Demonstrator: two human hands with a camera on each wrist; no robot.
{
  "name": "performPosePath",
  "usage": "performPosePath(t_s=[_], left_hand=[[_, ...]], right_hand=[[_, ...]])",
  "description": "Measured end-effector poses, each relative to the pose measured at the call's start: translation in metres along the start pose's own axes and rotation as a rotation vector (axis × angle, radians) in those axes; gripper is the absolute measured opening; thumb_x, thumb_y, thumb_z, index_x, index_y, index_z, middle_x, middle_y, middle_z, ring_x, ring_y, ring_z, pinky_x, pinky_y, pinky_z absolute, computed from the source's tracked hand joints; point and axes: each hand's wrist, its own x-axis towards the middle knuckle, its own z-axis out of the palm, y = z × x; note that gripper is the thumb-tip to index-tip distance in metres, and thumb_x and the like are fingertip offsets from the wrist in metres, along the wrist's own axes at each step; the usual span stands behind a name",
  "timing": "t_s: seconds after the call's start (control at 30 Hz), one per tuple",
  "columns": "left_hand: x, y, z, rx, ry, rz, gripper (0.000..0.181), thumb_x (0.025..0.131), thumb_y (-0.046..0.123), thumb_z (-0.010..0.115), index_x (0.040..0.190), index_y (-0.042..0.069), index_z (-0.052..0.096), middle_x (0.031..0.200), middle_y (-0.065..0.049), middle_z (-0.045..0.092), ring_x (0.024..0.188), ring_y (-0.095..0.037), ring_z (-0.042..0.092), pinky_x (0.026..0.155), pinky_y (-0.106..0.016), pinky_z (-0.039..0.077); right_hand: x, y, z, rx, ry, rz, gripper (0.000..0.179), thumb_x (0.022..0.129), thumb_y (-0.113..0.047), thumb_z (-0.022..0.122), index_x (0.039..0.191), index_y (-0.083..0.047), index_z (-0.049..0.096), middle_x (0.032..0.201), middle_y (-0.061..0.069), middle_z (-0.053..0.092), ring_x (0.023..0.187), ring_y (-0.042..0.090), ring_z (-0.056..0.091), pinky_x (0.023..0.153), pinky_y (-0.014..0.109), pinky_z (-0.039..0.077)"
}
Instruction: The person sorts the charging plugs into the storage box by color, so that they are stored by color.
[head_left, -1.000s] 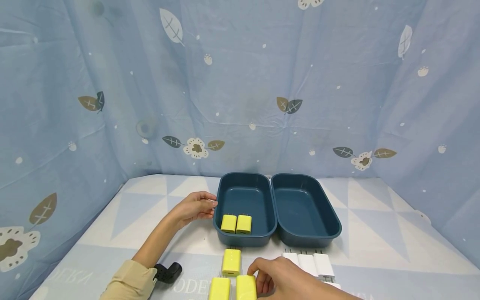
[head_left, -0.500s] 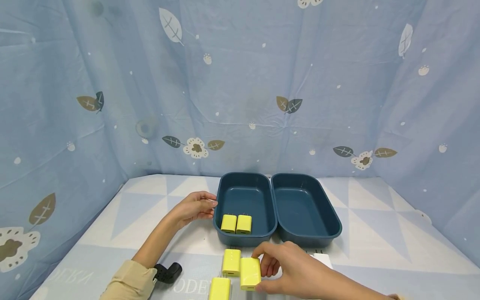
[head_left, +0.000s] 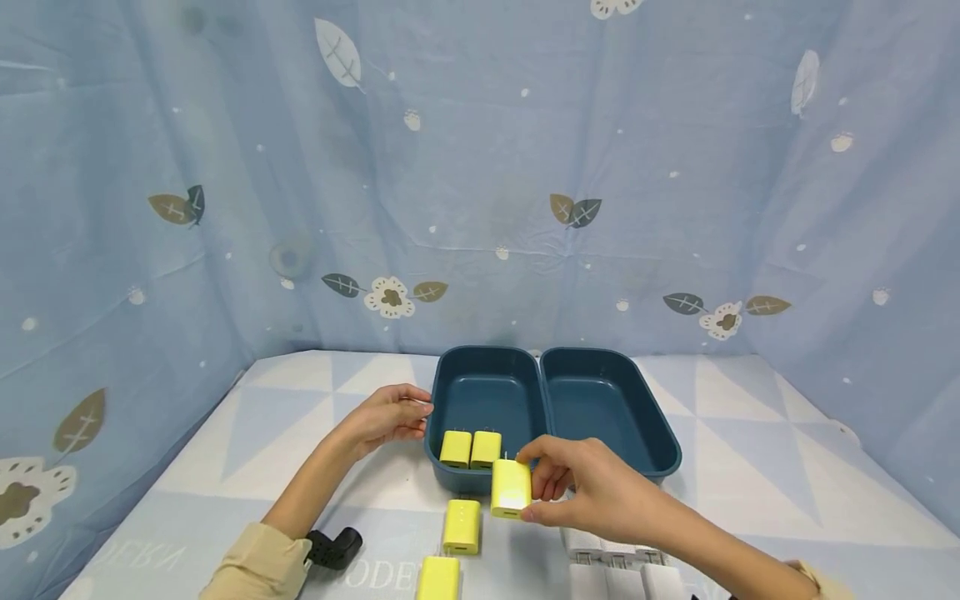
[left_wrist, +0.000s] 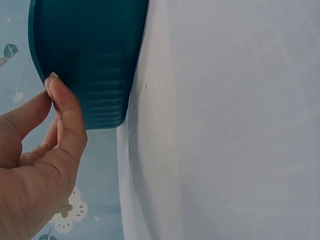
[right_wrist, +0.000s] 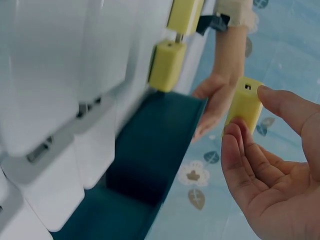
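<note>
A yellow charger (head_left: 511,490) is pinched between the fingers of the right hand (head_left: 600,492), raised above the bench (head_left: 382,487) at the near-right corner of the left tray (head_left: 491,400), long axis and prongs pointing toward the bench's far edge. Two yellow chargers (head_left: 471,450) lie in that tray's near-left corner. The left hand (head_left: 390,417) is farther from the raised charger, fingers pinching the tray's left rim.

I have a glossy yellow charger plug (head_left: 512,489) pinched above the surface (head_left: 375,487), prongs toward its far edge, port toward the near one. By that far edge, a dark-blue round-cornered bin (head_left: 491,400) sits upright, two more yellow plugs (head_left: 455,449) in its near left corner.
</note>
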Motion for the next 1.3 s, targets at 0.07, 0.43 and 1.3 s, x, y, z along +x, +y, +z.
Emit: performPosePath(t_s=[0.07, 0.43, 1.3], left_hand=[[-0.001, 0.0, -0.001, 0.001, 0.002, 0.0, 0.035, 0.092, 0.006, 0.056, 0.119, -0.011, 0.043, 0.083, -0.01, 0.059, 0.069, -0.015, 0.06, 0.067, -0.026, 0.054], [0.001, 0.0, -0.001, -0.001, 0.015, -0.013, 0.034, 0.092, 0.007, 0.057, 0.118, -0.01, 0.045, 0.083, -0.01, 0.059, 0.069, -0.015, 0.06, 0.068, -0.027, 0.054], [0.002, -0.001, -0.002, -0.012, 0.023, -0.023, 0.031, 0.092, 0.006, 0.056, 0.117, -0.008, 0.046, 0.084, -0.01, 0.059, 0.069, -0.016, 0.06, 0.067, -0.027, 0.054]], right_hand=[[0.004, 0.002, -0.003, -0.014, 0.009, 0.002, 0.046, 0.08, -0.033, 0.073, 0.117, -0.012, 0.056, 0.079, -0.013, 0.062, 0.073, 0.005, 0.059, 0.069, 0.024, 0.052], [0.02, 0.016, -0.017, -0.095, 0.054, 0.031, 0.048, 0.079, -0.028, 0.075, 0.118, -0.008, 0.056, 0.08, -0.014, 0.063, 0.073, 0.005, 0.059, 0.068, 0.022, 0.052], [0.037, 0.05, -0.021, -0.118, 0.081, 0.087, 0.049, 0.078, -0.026, 0.076, 0.117, -0.001, 0.057, 0.079, -0.008, 0.062, 0.07, 0.008, 0.059, 0.06, 0.023, 0.052]])
